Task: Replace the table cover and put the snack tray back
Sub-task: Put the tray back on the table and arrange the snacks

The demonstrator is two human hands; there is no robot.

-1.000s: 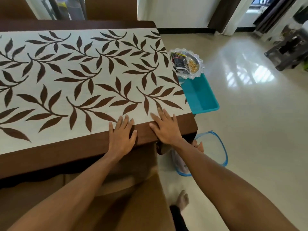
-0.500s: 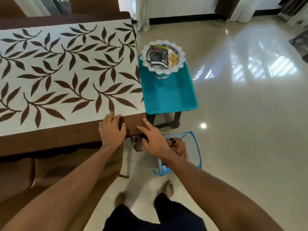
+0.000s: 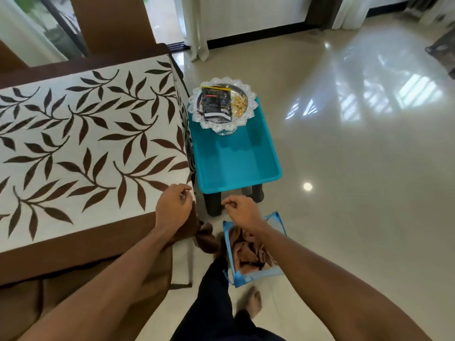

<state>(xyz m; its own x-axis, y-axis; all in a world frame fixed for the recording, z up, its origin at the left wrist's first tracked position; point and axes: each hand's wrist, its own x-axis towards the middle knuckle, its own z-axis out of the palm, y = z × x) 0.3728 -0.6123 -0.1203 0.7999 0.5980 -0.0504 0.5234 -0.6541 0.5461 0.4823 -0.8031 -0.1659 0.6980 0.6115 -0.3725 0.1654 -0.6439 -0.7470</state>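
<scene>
Table cover (image 3: 81,148) lies flat over the table, looks done. My left hand (image 3: 172,207) pinches its near right corner. Right hand (image 3: 242,211) curled, empty, off the table. Snack tray (image 3: 197,116) sits on the teal stool (image 3: 236,158) beside the table's right edge, not yet back.

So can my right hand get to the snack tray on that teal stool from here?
Probably yes: the right hand looks empty, and only bare teal stool top lies between it and the snack tray.
</scene>
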